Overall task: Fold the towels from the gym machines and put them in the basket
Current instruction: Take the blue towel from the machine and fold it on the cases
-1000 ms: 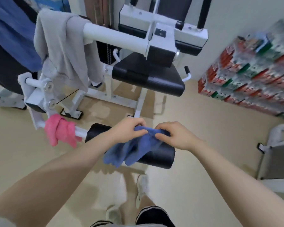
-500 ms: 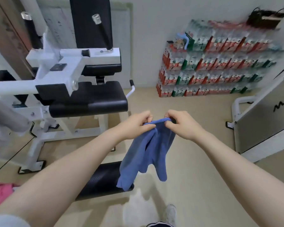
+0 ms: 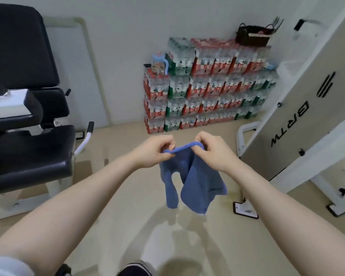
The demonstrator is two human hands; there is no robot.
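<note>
A small blue towel (image 3: 195, 182) hangs in the air in front of me, crumpled and drooping toward the floor. My left hand (image 3: 154, 151) pinches its top edge on the left. My right hand (image 3: 213, 151) pinches the same edge on the right, a short span of hem stretched between them. A dark woven basket (image 3: 251, 37) sits on top of the stacked bottle packs at the far wall, with something pale inside it.
A black padded gym machine seat (image 3: 28, 152) with a white frame stands at the left. Stacked packs of bottled water (image 3: 207, 92) line the far wall. A white machine panel (image 3: 307, 96) and its feet stand at the right. Beige floor lies between them.
I have turned right, away from the machine with the grey and pink towels. The blue towel has come off the black roller pad and now hangs from both hands.
</note>
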